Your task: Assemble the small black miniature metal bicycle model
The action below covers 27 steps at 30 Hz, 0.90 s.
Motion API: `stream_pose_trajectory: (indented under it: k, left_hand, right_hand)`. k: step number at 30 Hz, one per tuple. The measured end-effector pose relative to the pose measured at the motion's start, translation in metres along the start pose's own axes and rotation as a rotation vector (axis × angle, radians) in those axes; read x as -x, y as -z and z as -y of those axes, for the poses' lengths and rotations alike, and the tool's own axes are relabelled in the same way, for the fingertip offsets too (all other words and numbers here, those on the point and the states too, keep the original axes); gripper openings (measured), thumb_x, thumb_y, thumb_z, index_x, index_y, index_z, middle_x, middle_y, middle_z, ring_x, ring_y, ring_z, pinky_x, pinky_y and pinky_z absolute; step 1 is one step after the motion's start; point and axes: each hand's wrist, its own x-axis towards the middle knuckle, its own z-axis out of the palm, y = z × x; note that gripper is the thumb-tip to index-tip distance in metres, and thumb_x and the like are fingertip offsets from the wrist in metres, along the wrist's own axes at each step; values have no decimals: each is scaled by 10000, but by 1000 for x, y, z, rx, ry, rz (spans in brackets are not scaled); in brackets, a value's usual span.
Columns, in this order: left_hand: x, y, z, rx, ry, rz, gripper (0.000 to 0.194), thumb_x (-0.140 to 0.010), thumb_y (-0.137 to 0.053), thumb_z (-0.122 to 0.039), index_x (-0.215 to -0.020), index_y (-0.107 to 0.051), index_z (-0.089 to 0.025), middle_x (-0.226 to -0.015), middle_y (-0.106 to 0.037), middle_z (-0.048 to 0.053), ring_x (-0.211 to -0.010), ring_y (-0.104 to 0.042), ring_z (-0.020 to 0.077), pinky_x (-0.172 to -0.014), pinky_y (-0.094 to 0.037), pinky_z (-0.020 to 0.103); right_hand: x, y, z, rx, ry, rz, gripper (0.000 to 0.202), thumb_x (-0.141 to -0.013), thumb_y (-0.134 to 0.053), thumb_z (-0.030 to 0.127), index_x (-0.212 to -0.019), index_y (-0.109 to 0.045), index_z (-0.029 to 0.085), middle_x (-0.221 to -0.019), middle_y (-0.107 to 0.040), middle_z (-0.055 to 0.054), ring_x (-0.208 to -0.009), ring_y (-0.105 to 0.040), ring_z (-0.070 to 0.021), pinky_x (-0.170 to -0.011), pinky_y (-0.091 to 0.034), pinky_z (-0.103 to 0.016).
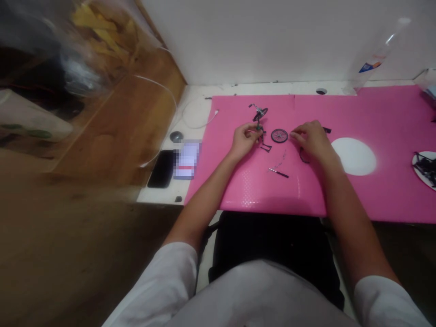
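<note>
My left hand (245, 140) pinches the dark frame of a miniature bicycle (261, 129) over the pink mat (245, 190). The bike's front end, with a wheel and handlebar (260, 111), points away from me. Just right of the frame lies a loose small spoked wheel (279, 136). Beyond that wheel is my right hand (311, 140), its thumb and fingertips pressed together; whatever they hold is too small to make out. Partly under this hand shows a dark curved part (304, 156). Nearer to me rest a small screwdriver (279, 172) and a scatter of tiny parts (282, 159).
A white round disc (354, 156) lies on the mat at right. Farther right, a white plate (416, 169) carries black parts. A black phone (161, 169), a white cable (200, 126) and a small round dark object (176, 136) are at left. A clear bottle (378, 59) stands behind.
</note>
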Motion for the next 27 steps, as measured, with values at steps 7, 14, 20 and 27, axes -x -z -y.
stream_pose_trajectory:
  k: [7,14,20,27]
  left_hand:
    - [-3,5,4,12,7,-41,294,-861,-897,-325,-1087,-773,-183,-982,-784,72,-707,-717,129,-605,-566,232]
    - [-3,5,3,13,15,-51,265,-877,-884,-282,-1094,-776,-175,-939,-767,77,-722,-719,155,-620,-581,268]
    - [-5,4,1,24,34,-64,213,-896,-860,-227,-1086,-779,-173,-1008,-760,86,-756,-740,164,-662,-584,293]
    - [-4,2,-3,85,89,-78,219,-907,-824,-151,-1122,-786,-144,-989,-763,87,-718,-689,132,-702,-585,291]
  right_hand:
    - [11,8,33,-132,-130,388,425,-698,-970,646,-766,-841,246,-743,-729,-52,-663,-624,-216,-617,-490,-371]
    - [19,-2,56,-173,-168,722,450,-630,-991,671,-650,-802,263,-619,-728,-22,-565,-619,-180,-516,-406,-317]
    - [22,-7,58,-134,-185,802,355,-676,-967,580,-705,-830,255,-663,-741,-20,-578,-628,-182,-550,-435,-323]
    - [18,-8,71,-91,-179,815,337,-707,-907,570,-719,-823,245,-639,-693,-13,-552,-565,-157,-534,-401,-310]
